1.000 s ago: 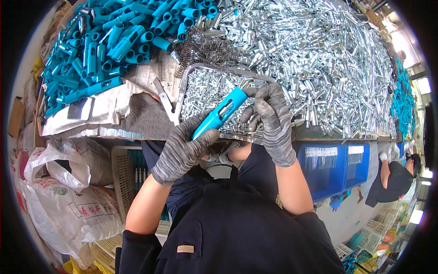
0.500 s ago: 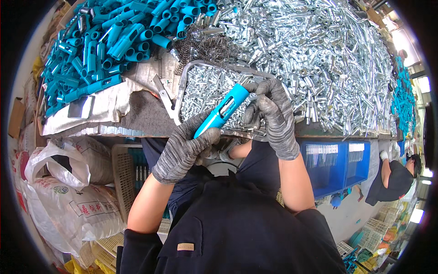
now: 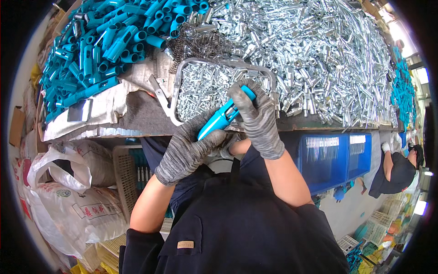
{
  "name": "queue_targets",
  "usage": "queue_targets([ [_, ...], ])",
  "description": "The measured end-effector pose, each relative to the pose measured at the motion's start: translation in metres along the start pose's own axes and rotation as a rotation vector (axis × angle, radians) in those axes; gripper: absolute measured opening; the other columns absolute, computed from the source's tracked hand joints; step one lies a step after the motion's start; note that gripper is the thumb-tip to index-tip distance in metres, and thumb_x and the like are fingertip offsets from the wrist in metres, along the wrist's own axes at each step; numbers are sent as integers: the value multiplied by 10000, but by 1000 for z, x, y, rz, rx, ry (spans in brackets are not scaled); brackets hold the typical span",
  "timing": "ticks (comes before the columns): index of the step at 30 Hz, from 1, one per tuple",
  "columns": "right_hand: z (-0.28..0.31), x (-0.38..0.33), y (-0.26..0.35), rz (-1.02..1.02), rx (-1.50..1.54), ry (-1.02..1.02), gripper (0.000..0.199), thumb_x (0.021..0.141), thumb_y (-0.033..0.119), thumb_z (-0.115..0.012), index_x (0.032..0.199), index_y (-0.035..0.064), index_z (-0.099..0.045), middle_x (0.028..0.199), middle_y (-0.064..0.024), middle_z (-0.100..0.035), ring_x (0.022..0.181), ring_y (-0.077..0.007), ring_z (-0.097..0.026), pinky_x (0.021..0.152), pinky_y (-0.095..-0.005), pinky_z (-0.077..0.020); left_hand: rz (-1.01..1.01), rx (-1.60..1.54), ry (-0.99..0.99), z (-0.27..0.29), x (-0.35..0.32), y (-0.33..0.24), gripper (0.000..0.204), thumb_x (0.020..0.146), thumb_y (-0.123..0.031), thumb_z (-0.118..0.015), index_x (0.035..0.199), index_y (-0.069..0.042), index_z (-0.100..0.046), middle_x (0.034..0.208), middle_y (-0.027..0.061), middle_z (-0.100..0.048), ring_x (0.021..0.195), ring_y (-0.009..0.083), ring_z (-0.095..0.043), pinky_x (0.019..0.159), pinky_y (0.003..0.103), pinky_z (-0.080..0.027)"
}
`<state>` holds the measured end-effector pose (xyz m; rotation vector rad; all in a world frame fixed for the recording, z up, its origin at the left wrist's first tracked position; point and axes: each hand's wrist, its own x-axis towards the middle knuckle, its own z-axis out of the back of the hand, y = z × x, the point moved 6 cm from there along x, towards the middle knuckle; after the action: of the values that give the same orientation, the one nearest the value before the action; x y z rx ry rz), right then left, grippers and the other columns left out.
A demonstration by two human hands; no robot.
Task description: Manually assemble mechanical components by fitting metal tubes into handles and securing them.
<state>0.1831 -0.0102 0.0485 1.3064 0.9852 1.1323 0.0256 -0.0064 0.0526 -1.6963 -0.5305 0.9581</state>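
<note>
Both of my hands wear grey knitted gloves and grip one teal tube (image 3: 217, 122) with a slot cut in its side. It is held tilted, its upper end toward the right. My left hand (image 3: 186, 147) wraps the lower end; my right hand (image 3: 256, 114) closes around the upper part. Some metal shows inside the slot, though my right fingers partly cover it. Just beyond the hands sits a grey-rimmed tray (image 3: 177, 86) of small silvery metal pins (image 3: 200, 86).
Teal tubes (image 3: 98, 55) are heaped at the far left, dark springs (image 3: 194, 45) beside them. Silvery metal parts (image 3: 315, 59) pile up at the right. A phone (image 3: 80, 111) lies at the table's left. Blue bins (image 3: 324, 171), white sacks (image 3: 77, 210) and another person (image 3: 396, 173) are around.
My right hand has moved left and down from the tube's upper end and now wraps around the tube. The left hand keeps its hold.
</note>
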Motion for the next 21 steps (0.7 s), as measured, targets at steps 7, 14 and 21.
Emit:
queue_targets([
  [7, 29, 6, 3, 81, -9, -237, 332, 875, 304, -643, 992, -3, -594, 813, -85, -596, 744, -156, -575, 676, -297, -471, 137, -121, 81, 3, -7, 5, 600, 847, -394, -652, 1289, -22, -488, 674, -12, -522, 453, 26, -394, 398, 178, -287],
  [14, 113, 8, -10, -112, 419, -486, 280, 863, 377, -593, 874, 98, -610, 773, -34, -582, 707, -86, -543, 598, -254, -464, 145, -238, 136, 14, -20, 3, 656, 836, -392, -656, 1334, -25, -438, 760, 15, -540, 468, 36, -401, 380, 180, -288],
  [21, 18, -4, 8, 16, 0, 84, 313, 865, 265, -658, 998, -18, -630, 875, -76, -667, 820, -143, -620, 757, -293, -497, 101, -186, 166, 1, -15, -4, 525, 902, -336, -584, 1328, -51, -468, 754, -25, -538, 519, 22, -418, 430, 165, -307],
])
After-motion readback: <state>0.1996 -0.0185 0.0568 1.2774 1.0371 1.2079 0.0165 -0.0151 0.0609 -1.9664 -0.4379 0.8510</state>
